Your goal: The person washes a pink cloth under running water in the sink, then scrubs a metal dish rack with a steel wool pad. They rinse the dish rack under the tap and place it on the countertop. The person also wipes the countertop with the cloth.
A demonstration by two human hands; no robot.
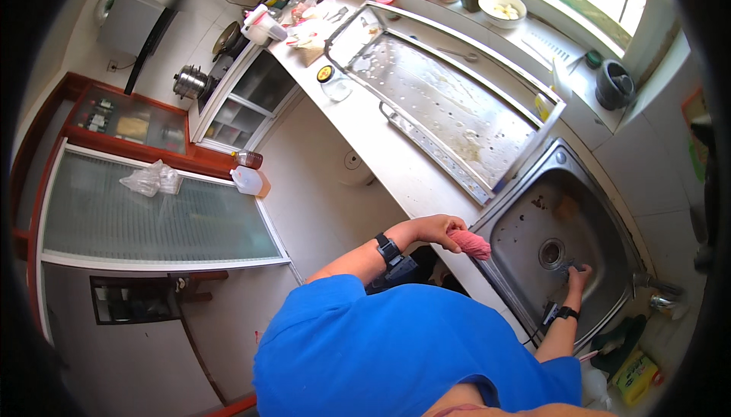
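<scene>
My left hand point(441, 231) grips a bunched pink cloth point(471, 244) above the counter, by the near-left rim of the stainless steel sink point(522, 308). Inside the basin, my right hand point(578, 275) is lowered beside the drain point(551, 254). A small grey, mesh-like scrubber point(567, 267) shows at its fingers, blurred, so its exact kind is unclear. Dark bits of food residue point(538, 202) and a brown smear point(566, 207) mark the far end of the basin.
A framed metal panel point(445, 97), wet and spotted, lies along the white counter point(414, 180). Near its far end stands a glass jar point(336, 87). The faucet point(657, 286) rises at right. A bowl of white pieces point(502, 10) and a dark mortar point(615, 86) sit on the sill.
</scene>
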